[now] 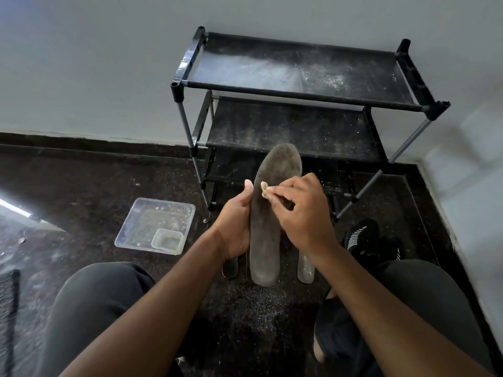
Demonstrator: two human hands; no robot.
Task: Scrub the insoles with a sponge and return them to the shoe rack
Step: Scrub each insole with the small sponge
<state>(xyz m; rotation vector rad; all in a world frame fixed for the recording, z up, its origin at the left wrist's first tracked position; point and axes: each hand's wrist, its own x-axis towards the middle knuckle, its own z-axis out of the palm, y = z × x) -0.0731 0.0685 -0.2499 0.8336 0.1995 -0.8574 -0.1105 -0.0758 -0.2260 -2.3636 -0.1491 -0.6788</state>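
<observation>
A person sits before a black shoe rack [299, 85] that stands against a pale wall, and every place here is told from that rack. Its frame is made of thin metal tubes joined by black plastic corner pieces, and its shelves are flat dark fabric panels dusted with white powder and specks.

Just in front of the rack's lower shelves, the left hand [236, 221] holds a long grey insole [268, 213] upright by its left edge, toe end up and overlapping the rack's middle shelf. The left grip is clamped on the insole, thumb along the edge and fingers curled behind. The insole is flat, rounded at both ends, with a matte, dusty, felt-like face.

The right hand [302, 210] presses a small pale sponge [265, 187] against the insole's upper face; its grip is closed round the sponge, pinched by the fingertips, and only a sliver of the sponge shows.

On the speckled dark stone floor below the held insole, nearer the person than the rack, lie a dark insole [230, 268] and a translucent one [306, 268]. Left of the rack's foot sits a clear square plastic tray [136, 232] with a smaller square tub [167, 240] inside it. Right of the rack's foot lies a black knit shoe [362, 238] with white stripes.
</observation>
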